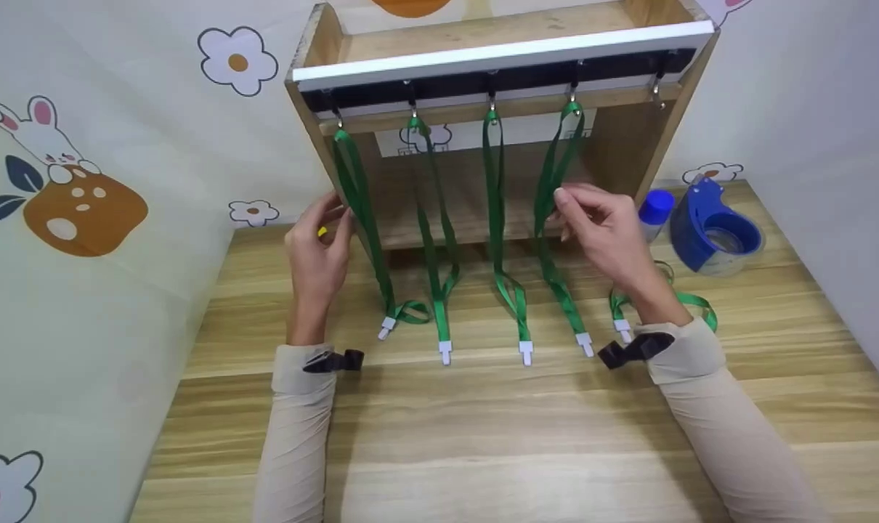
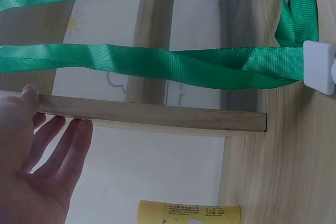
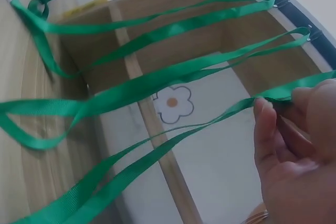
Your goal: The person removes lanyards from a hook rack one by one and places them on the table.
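Note:
A wooden rack (image 1: 621, 145) carries a row of hooks, and green lanyards hang from it. My left hand (image 1: 316, 250) grips the rack's left side board (image 2: 157, 115), thumb on its front edge and fingers along the outer face. The leftmost lanyard (image 1: 363, 196) hangs just beside that hand. With thumb and fingertips my right hand (image 1: 606, 229) pinches the fourth lanyard (image 1: 552, 171) partway down its strap; its top loop is on a hook. Between them hang the second lanyard (image 1: 445, 218) and third lanyard (image 1: 495, 196). White clips (image 1: 445, 351) at the lower ends lie on the table.
Another green lanyard (image 1: 697, 299) lies on the table by my right wrist, below a bare hook (image 1: 657, 96). Behind it stand a blue-capped bottle (image 1: 656, 211) and a blue tape dispenser (image 1: 694, 225). A yellow tube (image 2: 189, 213) is beyond the rack's left side.

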Demonstrator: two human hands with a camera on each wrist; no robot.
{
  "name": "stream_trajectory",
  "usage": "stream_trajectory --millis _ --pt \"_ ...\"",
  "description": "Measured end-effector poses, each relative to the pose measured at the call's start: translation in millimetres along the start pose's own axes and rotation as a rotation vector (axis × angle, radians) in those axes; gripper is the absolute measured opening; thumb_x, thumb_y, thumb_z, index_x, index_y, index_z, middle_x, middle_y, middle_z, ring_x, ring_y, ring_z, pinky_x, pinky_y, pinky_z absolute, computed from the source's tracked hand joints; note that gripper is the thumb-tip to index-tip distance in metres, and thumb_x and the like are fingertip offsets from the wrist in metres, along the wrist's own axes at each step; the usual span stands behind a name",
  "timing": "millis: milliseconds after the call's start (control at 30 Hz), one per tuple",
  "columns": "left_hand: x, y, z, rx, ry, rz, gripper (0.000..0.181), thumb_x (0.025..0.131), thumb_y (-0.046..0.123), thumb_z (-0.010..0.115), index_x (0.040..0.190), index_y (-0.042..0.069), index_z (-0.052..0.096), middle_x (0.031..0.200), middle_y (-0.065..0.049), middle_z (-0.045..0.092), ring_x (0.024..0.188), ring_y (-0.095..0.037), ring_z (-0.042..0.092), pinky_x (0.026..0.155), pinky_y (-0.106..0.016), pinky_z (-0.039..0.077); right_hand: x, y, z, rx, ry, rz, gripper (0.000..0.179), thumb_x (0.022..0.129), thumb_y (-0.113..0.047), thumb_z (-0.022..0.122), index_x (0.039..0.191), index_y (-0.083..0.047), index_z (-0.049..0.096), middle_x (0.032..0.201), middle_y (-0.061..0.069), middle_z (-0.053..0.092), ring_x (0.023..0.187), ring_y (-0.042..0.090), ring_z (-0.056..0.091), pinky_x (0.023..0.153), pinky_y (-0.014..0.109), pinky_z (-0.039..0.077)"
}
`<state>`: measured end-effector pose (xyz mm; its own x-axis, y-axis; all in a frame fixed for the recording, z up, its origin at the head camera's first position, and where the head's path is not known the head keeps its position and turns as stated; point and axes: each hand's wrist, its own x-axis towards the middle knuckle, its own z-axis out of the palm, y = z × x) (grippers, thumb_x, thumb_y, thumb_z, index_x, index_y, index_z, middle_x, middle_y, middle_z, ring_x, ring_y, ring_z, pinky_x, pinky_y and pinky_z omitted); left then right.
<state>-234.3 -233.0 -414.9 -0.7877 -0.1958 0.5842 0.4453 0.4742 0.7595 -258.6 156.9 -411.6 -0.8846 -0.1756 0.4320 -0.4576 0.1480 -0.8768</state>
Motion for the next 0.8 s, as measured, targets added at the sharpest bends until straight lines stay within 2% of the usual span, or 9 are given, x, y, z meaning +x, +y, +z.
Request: stream_trajectory --millis 167,333,433,600,800 --pt "-1.1 -1.8 -0.7 -0.001 -0.008 -0.025 0.035 0.105 0.008 0.07 0.139 0.001 0.07 0.134 -0.018 0.075 0.117 -0.031 0.078 0.092 -0.021 0.065 -0.7 -1.5 2.6 0.075 -0.025 0.041 0.021 0.107 -0.023 0.071 0.117 -0.008 0.082 0.089 0.013 0.076 0.075 0.028 0.067 0.071 0.025 0.063" --pt "-1.5 -1.5 -0.8 0.007 -0.017 -0.042 0.035 0.106 0.009 0.07 0.14 0.002 0.07 0.134 -0.017 0.075 0.118 -0.029 0.078 0.094 -0.029 0.066 -4.3 -3.3 3.4 0.113 -0.044 0.06 0.025 0.104 -0.019 0.075 0.126 -0.008 0.079 0.099 0.023 0.077 0.081 0.025 0.074 0.075 0.026 0.067" --pt "-0.8 -0.7 -0.9 0.01 -0.019 -0.047 0.035 0.106 0.01 0.07 0.14 0.003 0.07 0.135 -0.016 0.075 0.118 -0.029 0.077 0.095 -0.032 0.066 -6.3 -3.4 2.0 0.145 -0.041 0.057 0.028 0.106 -0.015 0.071 0.132 -0.005 0.076 0.103 0.022 0.078 0.086 0.024 0.078 0.083 0.028 0.068" --pt "0.6 -0.4 -0.8 -0.004 -0.02 -0.039 0.035 0.106 0.01 0.07 0.14 0.001 0.069 0.134 -0.017 0.075 0.119 -0.03 0.077 0.095 -0.028 0.065 -8.5 -3.0 -1.6 0.184 -0.032 0.033 0.029 0.111 -0.014 0.063 0.134 -0.002 0.073 0.105 0.014 0.081 0.095 0.026 0.081 0.094 0.031 0.067" --pt "0.5 -0.6 -0.6 -0.009 -0.006 -0.004 0.035 0.105 0.007 0.071 0.139 -0.001 0.07 0.132 -0.019 0.076 0.117 -0.032 0.078 0.091 -0.02 0.064 -6.2 -8.3 -4.9 0.237 0.002 0.005 0.021 0.103 -0.004 0.072 0.121 0.005 0.077 0.103 0.016 0.082 0.093 0.024 0.082 0.091 0.032 0.067"
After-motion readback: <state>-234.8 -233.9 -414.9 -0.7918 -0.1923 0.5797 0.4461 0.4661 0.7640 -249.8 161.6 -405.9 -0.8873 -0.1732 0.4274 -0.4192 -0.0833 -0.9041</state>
